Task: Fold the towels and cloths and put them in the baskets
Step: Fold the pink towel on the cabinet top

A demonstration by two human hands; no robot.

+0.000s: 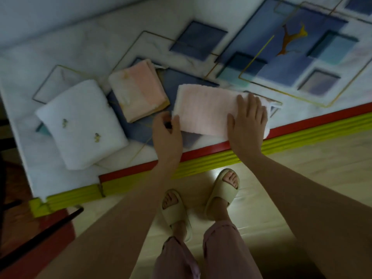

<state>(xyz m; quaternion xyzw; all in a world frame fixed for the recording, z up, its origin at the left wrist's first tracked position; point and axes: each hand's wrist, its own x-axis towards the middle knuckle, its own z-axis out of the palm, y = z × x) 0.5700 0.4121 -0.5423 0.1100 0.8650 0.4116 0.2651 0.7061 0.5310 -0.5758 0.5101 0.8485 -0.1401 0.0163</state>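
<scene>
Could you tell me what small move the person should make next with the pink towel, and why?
Probably fold the pink towel in half, bringing its left end over to the right. The left hand pinches that end, the right hand lies flat on the other, and the towel is longer than the folded white towel and peach cloth beside it.

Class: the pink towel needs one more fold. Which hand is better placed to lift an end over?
Left. The left hand pinches the pink towel's free end; the right hand lies flat, pinning it.
</scene>
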